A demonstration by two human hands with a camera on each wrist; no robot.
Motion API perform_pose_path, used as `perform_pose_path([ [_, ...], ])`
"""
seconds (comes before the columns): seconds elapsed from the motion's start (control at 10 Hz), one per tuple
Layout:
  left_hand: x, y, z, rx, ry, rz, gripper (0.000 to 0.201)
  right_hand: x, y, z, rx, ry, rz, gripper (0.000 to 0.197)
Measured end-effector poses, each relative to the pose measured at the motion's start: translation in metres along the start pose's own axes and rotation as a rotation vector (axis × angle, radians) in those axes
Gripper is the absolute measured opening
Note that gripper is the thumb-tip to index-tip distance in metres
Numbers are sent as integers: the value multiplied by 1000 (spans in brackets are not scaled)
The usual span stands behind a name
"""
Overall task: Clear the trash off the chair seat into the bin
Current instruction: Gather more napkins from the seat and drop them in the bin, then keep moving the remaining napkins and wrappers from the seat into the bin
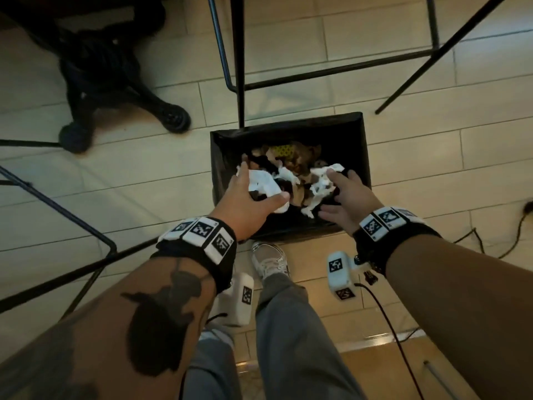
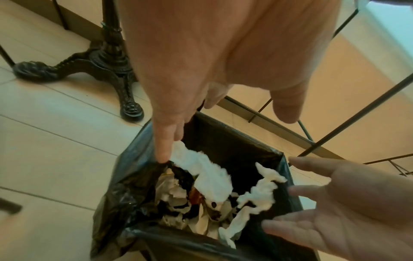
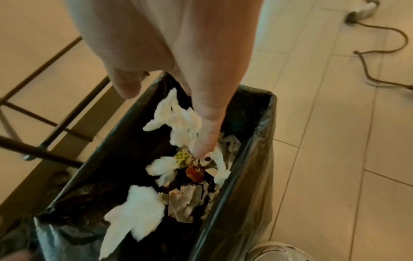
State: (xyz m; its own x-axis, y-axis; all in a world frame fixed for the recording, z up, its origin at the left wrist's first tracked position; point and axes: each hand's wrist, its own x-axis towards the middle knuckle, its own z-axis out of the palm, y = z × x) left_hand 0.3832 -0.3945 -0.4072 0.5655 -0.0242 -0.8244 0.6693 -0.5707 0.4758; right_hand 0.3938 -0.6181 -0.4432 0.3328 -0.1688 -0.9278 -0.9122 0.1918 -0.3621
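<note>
- Bin: a rectangular waste bin lined with a black plastic bag (image 1: 357, 145), standing on the pale tiled floor (image 1: 115, 180). I have both hands over its mouth so that anything let go lands inside, not on the tiles.
- Left hand (image 1: 248, 197): fingers spread and pointing down. A crumpled white paper tissue (image 2: 205, 169) lies just under the fingertips, touching the longest one in the left wrist view. I judge it as being let go, not pinched.
- Right hand (image 1: 344, 197): fingers loose and apart. A second crumpled white tissue (image 3: 178, 116) lies against one extended finger, between it and the thumb. I cannot tell whether it still rests on the finger or is falling.
- Older contents: brown paper scraps and a yellow dotted wrapper (image 3: 182, 157), below the fingertips of both hands.
- Chair seat: not in view, so I cannot judge what remains there.
- Black metal furniture legs (image 1: 239, 62): beyond the fingertips, past the bin's far rim.
</note>
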Motion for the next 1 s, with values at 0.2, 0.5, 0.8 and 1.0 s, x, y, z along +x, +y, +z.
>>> perform_pose_path([
  [0.2,-63,-21,-40,15,-22,-77,61,-29,-3,2,-607,0,46,50],
  [0.5,-230,-83,-102,-136,91,-77,36,-119,-13,33,-1507,-179,-148,25],
  [0.8,-405,-185,-180,-210,260,46,38,-95,-24,90,-1684,-309,-569,67],
  [1.0,-498,-238,-208,-311,476,183,32,-411,-18,289,-1814,-495,-912,14],
])
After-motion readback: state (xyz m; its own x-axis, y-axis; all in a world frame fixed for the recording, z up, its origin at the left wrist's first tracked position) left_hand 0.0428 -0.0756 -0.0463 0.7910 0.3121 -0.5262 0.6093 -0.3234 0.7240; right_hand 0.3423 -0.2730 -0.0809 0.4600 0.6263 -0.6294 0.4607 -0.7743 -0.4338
